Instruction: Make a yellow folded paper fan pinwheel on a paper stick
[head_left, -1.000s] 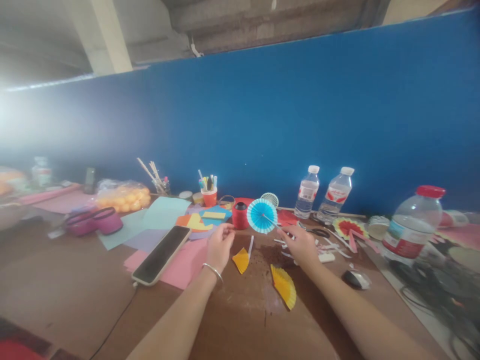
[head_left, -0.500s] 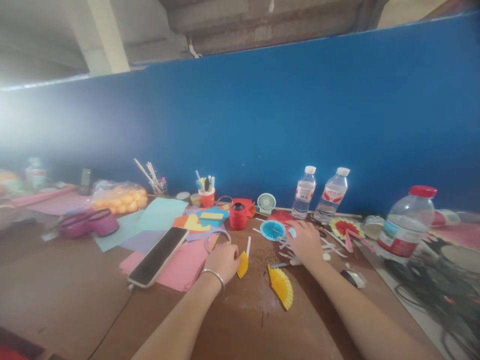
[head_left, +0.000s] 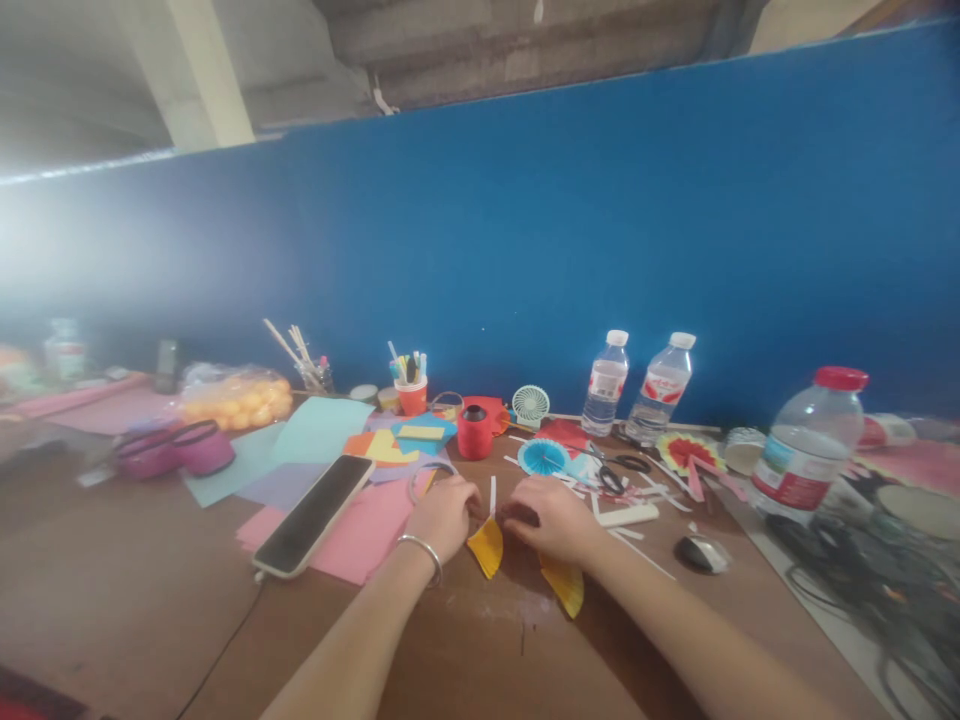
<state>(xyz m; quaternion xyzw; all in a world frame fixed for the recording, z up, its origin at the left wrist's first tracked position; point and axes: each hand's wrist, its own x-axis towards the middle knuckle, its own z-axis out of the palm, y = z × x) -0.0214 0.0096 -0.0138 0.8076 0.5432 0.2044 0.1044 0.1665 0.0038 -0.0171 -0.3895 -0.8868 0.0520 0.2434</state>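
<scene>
My left hand (head_left: 441, 518), with a silver bangle at the wrist, has its fingers curled at the left edge of a small pleated yellow paper fan (head_left: 487, 550). A narrow white strip (head_left: 493, 496) runs up from the fan's pointed end. Just right of that strip, my right hand (head_left: 551, 518) is curled with thumb and forefinger tips close together. Whatever lies between those tips is too small to make out. Partly beneath the right hand lies a second pleated yellow paper fan (head_left: 564, 588).
Behind my right hand are a blue paper rosette (head_left: 544, 457), scissors (head_left: 611, 480) and scattered white strips. Coloured paper (head_left: 367, 530) and a phone (head_left: 315, 515) lie left. A red spool (head_left: 475, 432), water bottles (head_left: 606, 385) and a large bottle (head_left: 810, 440) stand farther back and right.
My right hand has come left and nearer from the scraps by the blue rosette, uncovering the scissors. The small yellow fan has shifted slightly nearer, and more of it shows.
</scene>
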